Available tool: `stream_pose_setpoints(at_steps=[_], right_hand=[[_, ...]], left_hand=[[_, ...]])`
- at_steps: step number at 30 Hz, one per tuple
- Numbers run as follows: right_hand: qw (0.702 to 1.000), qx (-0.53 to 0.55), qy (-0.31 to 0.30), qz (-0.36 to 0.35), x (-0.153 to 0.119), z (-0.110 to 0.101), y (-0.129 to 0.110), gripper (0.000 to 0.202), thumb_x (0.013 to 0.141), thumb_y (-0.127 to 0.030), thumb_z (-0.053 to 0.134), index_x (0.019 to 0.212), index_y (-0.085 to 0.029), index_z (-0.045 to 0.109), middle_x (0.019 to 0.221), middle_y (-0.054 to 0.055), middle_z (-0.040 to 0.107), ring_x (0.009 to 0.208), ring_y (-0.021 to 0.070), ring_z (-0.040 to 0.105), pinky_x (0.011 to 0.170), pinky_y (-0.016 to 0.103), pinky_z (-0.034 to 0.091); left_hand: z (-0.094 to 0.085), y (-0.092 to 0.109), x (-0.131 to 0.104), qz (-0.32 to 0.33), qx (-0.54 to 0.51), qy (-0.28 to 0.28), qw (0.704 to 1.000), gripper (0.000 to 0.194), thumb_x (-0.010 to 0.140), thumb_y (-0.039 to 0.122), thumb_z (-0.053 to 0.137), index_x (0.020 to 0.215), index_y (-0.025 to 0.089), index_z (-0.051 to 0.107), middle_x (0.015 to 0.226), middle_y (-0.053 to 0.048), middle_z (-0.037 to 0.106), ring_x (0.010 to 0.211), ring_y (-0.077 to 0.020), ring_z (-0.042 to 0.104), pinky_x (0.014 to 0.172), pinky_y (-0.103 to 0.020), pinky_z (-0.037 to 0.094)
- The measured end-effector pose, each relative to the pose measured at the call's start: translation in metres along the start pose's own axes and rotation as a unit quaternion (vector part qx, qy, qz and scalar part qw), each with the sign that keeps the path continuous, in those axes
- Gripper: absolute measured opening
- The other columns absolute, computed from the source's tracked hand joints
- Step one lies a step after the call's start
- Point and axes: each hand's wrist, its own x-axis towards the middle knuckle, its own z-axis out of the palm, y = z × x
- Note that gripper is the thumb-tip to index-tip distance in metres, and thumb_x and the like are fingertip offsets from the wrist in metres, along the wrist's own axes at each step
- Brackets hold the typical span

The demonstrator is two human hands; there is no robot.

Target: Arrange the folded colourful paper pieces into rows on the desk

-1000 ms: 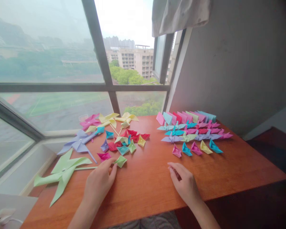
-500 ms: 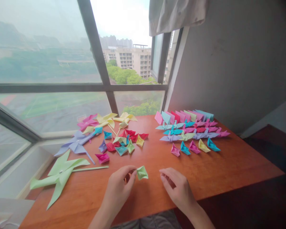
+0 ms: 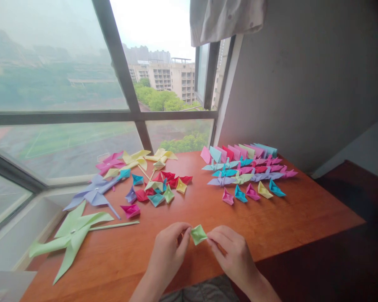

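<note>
A small light green paper boat (image 3: 198, 235) is held between my two hands, just above the near part of the wooden table. My left hand (image 3: 171, 249) pinches its left end between thumb and fingers. At its right tip, my right hand (image 3: 229, 248) pinches the paper the same way. Nearest beyond my hands on the left lies a magenta paper boat (image 3: 130, 210), with several more loose boats in a cluster behind it. To the right, a row of small boats includes a pink one (image 3: 227, 196) and a yellow one (image 3: 265, 190).
Paper cranes (image 3: 243, 178) and folded paper pieces (image 3: 234, 153) stand in rows at the back right of the table (image 3: 286, 226). Paper pinwheels lie at the left, a green one (image 3: 72, 235) and a lavender one (image 3: 96, 191) among them. A window (image 3: 97, 116) borders the far side.
My right hand has moved in to the boat and taken hold of its right tip. My left hand with the boat has shifted slightly right. The view has turned a little.
</note>
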Motion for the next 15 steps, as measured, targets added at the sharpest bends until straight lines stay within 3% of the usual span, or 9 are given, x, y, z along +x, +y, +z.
stream_pose_setpoints(at_steps=[4, 7, 11, 15], right_hand=[[1.0, -0.006, 0.025, 0.006, 0.0, -0.008, 0.005, 0.013, 0.092, -0.013, 0.052, 0.09, -0.022, 0.062, 0.079, 0.003, 0.065, 0.075, 0.016, 0.062, 0.069, 0.027, 0.049], [0.997, -0.015, 0.067, 0.023, 0.0, -0.028, 0.016, 0.011, 0.092, -0.015, 0.053, 0.089, -0.022, 0.062, 0.079, 0.003, 0.066, 0.072, 0.0147, 0.062, 0.067, 0.025, 0.05], [0.981, -0.089, 0.151, 0.088, -0.003, -0.08, 0.05, 0.01, 0.091, -0.026, 0.058, 0.088, -0.021, 0.066, 0.082, 0.003, 0.069, 0.068, 0.0145, 0.063, 0.067, 0.025, 0.05], [0.918, -0.183, 0.271, 0.225, -0.018, -0.143, 0.113, 0.027, 0.085, -0.046, 0.061, 0.092, -0.021, 0.069, 0.085, 0.005, 0.072, 0.072, 0.0193, 0.066, 0.068, 0.029, 0.051]], left_hand=[[0.001, -0.002, 0.003, 0.004, -0.008, -0.002, 1.0, 0.023, 0.094, 0.03, 0.049, 0.085, 0.019, 0.067, 0.07, -0.001, 0.067, 0.057, -0.0132, 0.057, 0.055, -0.022, 0.041], [0.002, -0.009, 0.004, 0.006, -0.008, -0.003, 1.0, 0.023, 0.094, 0.032, 0.049, 0.087, 0.019, 0.067, 0.071, -0.002, 0.068, 0.059, -0.0141, 0.059, 0.057, -0.022, 0.043], [0.005, -0.02, 0.004, 0.019, -0.006, -0.008, 1.0, 0.023, 0.094, 0.031, 0.049, 0.09, 0.019, 0.068, 0.081, -0.004, 0.072, 0.07, -0.0164, 0.065, 0.065, -0.024, 0.049], [0.006, -0.021, 0.002, 0.03, 0.001, -0.017, 0.999, 0.023, 0.094, 0.031, 0.049, 0.092, 0.02, 0.069, 0.085, -0.005, 0.073, 0.074, -0.0176, 0.068, 0.068, -0.024, 0.052]])
